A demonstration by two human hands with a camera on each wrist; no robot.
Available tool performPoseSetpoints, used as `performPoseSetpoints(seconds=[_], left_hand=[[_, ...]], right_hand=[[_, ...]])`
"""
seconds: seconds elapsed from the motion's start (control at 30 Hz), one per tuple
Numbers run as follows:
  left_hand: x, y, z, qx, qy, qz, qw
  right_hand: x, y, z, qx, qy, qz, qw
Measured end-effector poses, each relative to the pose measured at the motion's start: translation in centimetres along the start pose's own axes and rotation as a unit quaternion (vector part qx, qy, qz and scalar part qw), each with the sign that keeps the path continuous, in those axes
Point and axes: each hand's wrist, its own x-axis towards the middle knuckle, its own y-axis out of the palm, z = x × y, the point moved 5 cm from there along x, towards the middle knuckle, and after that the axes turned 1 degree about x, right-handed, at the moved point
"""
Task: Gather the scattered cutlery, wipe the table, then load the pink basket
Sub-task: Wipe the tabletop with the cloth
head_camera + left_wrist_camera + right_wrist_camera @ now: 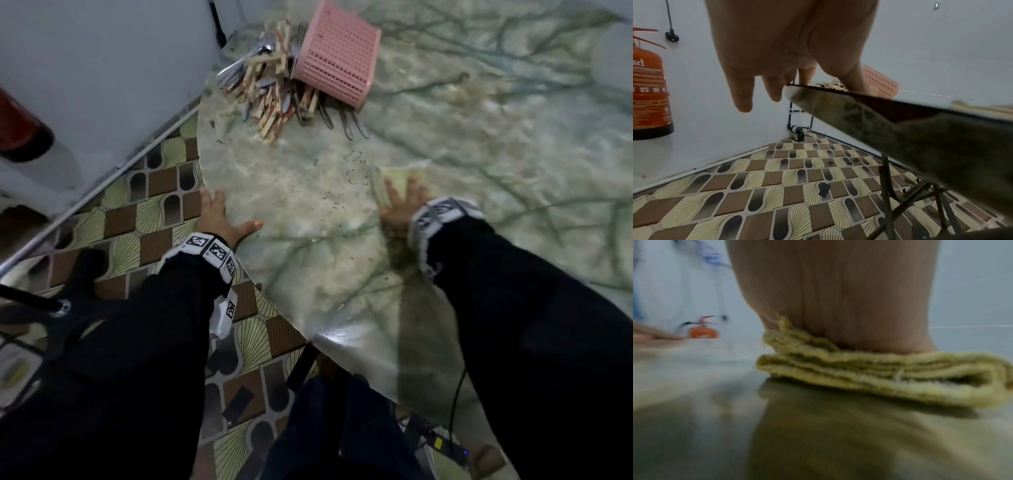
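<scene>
Cloth, a folded yellow-green terry rag (879, 378), lies flat under the spread right hand (400, 205) near the desk's front: soft, light, best pressed from above. The left hand (219, 219) rests spread on the glossy green marbled desk (479, 154) edge. Beyond, a tipped pink plastic basket (337, 56) touches heaped cutlery (270, 89); patterned floor tiles (777, 194) lie below.

Between your two hands the table (308, 260) top is bare, so you can slide there. Far ahead, the pile of cutlery (270, 92) and the tipped pink basket (339, 58) block the way by the wall (102, 68).
</scene>
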Motion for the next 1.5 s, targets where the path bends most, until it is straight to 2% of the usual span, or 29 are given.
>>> performPoseSetpoints(seconds=[0.07, 0.13, 0.17, 0.23, 0.3, 0.37, 0.47, 0.53, 0.6, 0.7, 0.8, 0.87, 0.9, 0.93, 1.0, 1.03, 1.07, 1.13, 1.17, 1.23, 1.27, 1.37, 1.43, 1.5], left_hand=[[0.3, -0.1, -0.2, 0.024, -0.002, 0.0, 1.0], [0.2, -0.2, -0.4, 0.041, 0.004, -0.007, 0.999], [0.2, -0.2, -0.4, 0.043, 0.008, -0.013, 0.999], [0.0, -0.2, -0.4, 0.041, 0.012, -0.02, 0.999], [0.0, -0.4, -0.7, 0.071, 0.01, -0.022, 0.997], [-0.2, -0.5, -1.6, 0.121, 0.019, -0.018, 0.992], [-1.8, 1.2, -5.1, 0.14, 0.118, 0.01, 0.983], [-3.7, 3.6, -7.7, 0.138, 0.186, 0.054, 0.971], [-4.9, 5.5, -9.8, 0.155, 0.222, 0.085, 0.959], [-5.1, 6.9, -11.0, 0.209, 0.236, 0.126, 0.941], [-5.1, 7.5, -11.1, 0.239, 0.233, 0.148, 0.931], [-5.0, 7.7, -11.2, 0.245, 0.231, 0.15, 0.93], [-5.0, 7.8, -11.2, 0.248, 0.23, 0.151, 0.929], [-4.9, 7.8, -11.2, 0.25, 0.229, 0.151, 0.929], [-4.9, 7.6, -11.2, 0.25, 0.23, 0.148, 0.929], [-4.9, 7.6, -11.3, 0.248, 0.232, 0.146, 0.929], [-4.9, 7.6, -11.3, 0.246, 0.233, 0.145, 0.93], [-4.8, 7.6, -11.4, 0.246, 0.235, 0.142, 0.93], [-4.8, 7.6, -11.3, 0.246, 0.235, 0.143, 0.929], [-4.9, 7.5, -11.3, 0.244, 0.23, 0.146, 0.931], [-5.0, 7.4, -11.5, 0.239, 0.224, 0.147, 0.933], [-5.7, 7.1, -12.4, 0.223, 0.216, 0.143, 0.94], [-6.0, 7.0, -12.8, 0.218, 0.214, 0.142, 0.942], [-6.0, 7.0, -12.8, 0.217, 0.214, 0.14, 0.942]], right_hand=[[-0.9, 2.7, 4.9, -0.016, -0.086, 0.055, 0.995], [-5.8, 5.5, 8.4, -0.08, -0.168, 0.059, 0.981], [-8.8, 6.8, 9.2, -0.107, -0.199, 0.064, 0.972], [-14.2, 8.7, 7.3, -0.139, -0.238, 0.116, 0.954], [-16.9, 8.4, 2.4, -0.125, -0.204, 0.16, 0.958], [-16.4, 6.8, -3.5, -0.119, -0.123, 0.158, 0.973], [-11.8, 2.4, -9.5, -0.083, 0.018, 0.099, 0.991], [-8.1, -0.1, -10.0, -0.095, 0.044, 0.037, 0.994], [-5.2, -0.5, -8.5, -0.073, 0.039, 0.01, 0.996], [-5.0, 1.9, -4.2, -0.053, -0.016, 0.033, 0.998], [-10.5, 5.4, -1.3, -0.088, -0.101, 0.088, 0.987], [-15.8, 7.8, -1.5, -0.119, -0.183, 0.086, 0.972], [-18.2, 8.2, -2.4, -0.128, -0.187, 0.08, 0.971], [-19.9, 7.8, -3.9, -0.125, -0.16, 0.087, 0.975], [-20.5, 7.6, -8.1, -0.114, -0.158, 0.092, 0.977], [-20.2, 7.6, -10.8, -0.095, -0.106, 0.131, 0.981], [-19.2, 7.0, -13.6, -0.046, -0.029, 0.139, 0.989], [-16.1, 4.9, -17.3, 0.008, 0.084, 0.061, 0.995], [-14.3, 4.1, -18.3, 0.023, 0.111, 0.012, 0.993], [-10.7, 3.2, -17.4, 0.05, 0.124, -0.001, 0.991], [-9.2, 3.1, -15.6, 0.046, 0.103, -0.005, 0.994], [-9.0, 3.6, -7.3, -0.026, -0.008, -0.1, 0.995], [-12.7, 7.0, -2.5, -0.059, -0.069, -0.016, 0.996], [-17.9, 9.1, -0.8, -0.081, -0.133, 0.009, 0.988]])
